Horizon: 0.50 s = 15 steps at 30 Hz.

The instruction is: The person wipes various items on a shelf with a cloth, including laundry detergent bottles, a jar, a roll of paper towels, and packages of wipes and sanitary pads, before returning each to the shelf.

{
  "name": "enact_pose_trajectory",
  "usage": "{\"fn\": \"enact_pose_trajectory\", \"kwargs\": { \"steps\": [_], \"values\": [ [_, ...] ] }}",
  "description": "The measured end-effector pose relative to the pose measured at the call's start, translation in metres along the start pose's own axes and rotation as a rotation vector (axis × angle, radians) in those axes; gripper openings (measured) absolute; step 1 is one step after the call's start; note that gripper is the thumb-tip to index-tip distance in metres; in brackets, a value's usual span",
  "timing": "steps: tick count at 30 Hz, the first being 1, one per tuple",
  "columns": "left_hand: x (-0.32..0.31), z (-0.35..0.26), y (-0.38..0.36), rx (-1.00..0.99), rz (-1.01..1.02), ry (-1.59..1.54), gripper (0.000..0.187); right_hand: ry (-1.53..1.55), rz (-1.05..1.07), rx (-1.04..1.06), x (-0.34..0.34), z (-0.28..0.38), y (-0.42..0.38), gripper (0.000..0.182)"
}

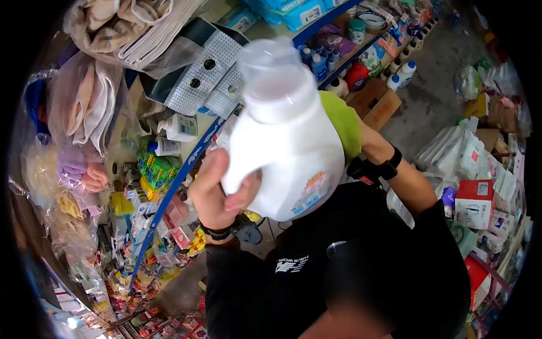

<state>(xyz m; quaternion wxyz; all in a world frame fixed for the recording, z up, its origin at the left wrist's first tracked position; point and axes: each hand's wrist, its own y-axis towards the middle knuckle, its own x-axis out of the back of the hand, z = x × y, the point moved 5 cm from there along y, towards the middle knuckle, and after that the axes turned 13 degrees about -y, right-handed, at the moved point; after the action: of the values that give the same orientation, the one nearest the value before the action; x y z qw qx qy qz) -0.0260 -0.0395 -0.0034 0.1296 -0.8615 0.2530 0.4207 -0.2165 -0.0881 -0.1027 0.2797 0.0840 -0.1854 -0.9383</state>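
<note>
A large white plastic jug (288,147) with a translucent cap (270,59) is held up in front of my chest, slightly blurred. My left hand (217,189) is closed round its handle, with the thumb and fingers showing. On the far side, my right hand (370,140) holds a lime-green cloth (341,121) against the jug's side. Cloth and jug hide the right fingers. A small colourful label (312,192) shows low on the jug.
A blue-edged shelf (164,212) runs along the left with packets, a white pump bottle (179,127) and bagged towels (90,107). White bottles (403,73) and an opened cardboard box (378,104) stand near the floor. A red-and-white box (474,203) lies among piled goods at right.
</note>
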Motion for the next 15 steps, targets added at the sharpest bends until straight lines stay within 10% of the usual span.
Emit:
{"fn": "enact_pose_trajectory", "kwargs": {
  "steps": [15],
  "values": [
    [-0.059, 0.005, 0.016, -0.309, 0.065, 0.075, 0.050, -1.129, -0.587, 0.494, -0.050, 0.077, -0.018, 0.051]
  ]
}}
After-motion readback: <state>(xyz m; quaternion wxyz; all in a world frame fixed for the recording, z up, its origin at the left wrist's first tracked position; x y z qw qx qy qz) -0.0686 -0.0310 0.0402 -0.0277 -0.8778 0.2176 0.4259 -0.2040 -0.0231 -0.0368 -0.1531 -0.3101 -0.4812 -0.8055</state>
